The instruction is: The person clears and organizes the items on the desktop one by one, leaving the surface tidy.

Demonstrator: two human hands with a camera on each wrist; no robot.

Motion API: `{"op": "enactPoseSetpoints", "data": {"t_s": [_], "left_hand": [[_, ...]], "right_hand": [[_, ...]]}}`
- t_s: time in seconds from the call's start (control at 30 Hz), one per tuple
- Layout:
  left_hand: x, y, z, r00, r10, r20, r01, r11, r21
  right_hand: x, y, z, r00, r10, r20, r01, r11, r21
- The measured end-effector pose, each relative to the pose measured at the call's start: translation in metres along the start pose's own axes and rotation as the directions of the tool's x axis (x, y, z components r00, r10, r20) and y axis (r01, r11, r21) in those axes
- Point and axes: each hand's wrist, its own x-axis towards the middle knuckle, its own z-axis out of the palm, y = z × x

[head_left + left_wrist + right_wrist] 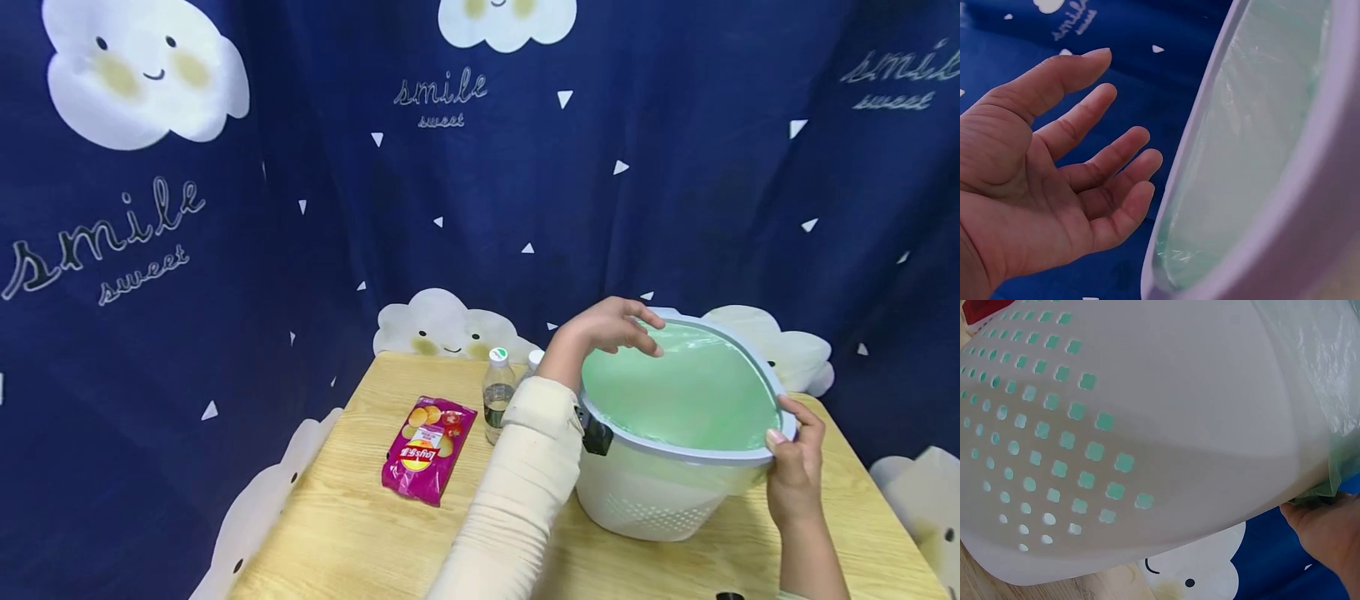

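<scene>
A white trash can (645,500) with a perforated wall stands tilted on the table, its mouth facing up and toward me. Green plastic bag (690,387) lines it, and a pale blue rim ring (705,455) circles the mouth. My right hand (798,458) grips the ring and the bag's edge at the right side, thumb on top. In the right wrist view, folded green film shows beside that hand (1325,534). My left hand (611,323) hovers by the far left of the rim, fingers loosely bent and apart from it, with nothing in the palm (1054,169).
A purple chip bag (429,450) lies left on the wooden table (322,508). Behind my left forearm stand a clear bottle (498,396) and a second white-capped bottle (534,358). A dark blue curtain (465,183) hangs behind the table.
</scene>
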Motion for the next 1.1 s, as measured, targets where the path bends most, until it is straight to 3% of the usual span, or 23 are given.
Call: {"op": "enactPoseSetpoints", "data": {"t_s": [0.2,0.4,0.63,0.87,1.1], "left_hand": [[-0.016,-0.009,0.0,0.993,0.116,-0.02,-0.116,0.993,0.007],[-0.033,-0.012,0.003,0.98,0.195,-0.042,-0.193,0.98,0.059],[-0.056,-0.019,0.003,0.954,0.285,-0.093,-0.28,0.958,0.06],[-0.072,-0.029,0.009,0.928,0.343,-0.146,-0.34,0.939,0.05],[-0.085,-0.048,0.013,0.908,0.354,-0.223,-0.357,0.934,0.029]], "right_hand": [[0.0,0.0,-0.001,1.0,0.006,-0.009,-0.006,1.0,-0.004],[0.0,-0.002,-0.003,1.0,0.01,-0.018,-0.01,1.0,-0.019],[0.0,0.001,-0.001,1.0,0.005,-0.023,-0.005,1.0,0.017],[-0.002,0.001,-0.001,0.999,-0.005,-0.037,0.006,1.0,0.024],[-0.001,0.0,0.003,1.0,-0.008,-0.018,0.008,1.0,0.007]]}}
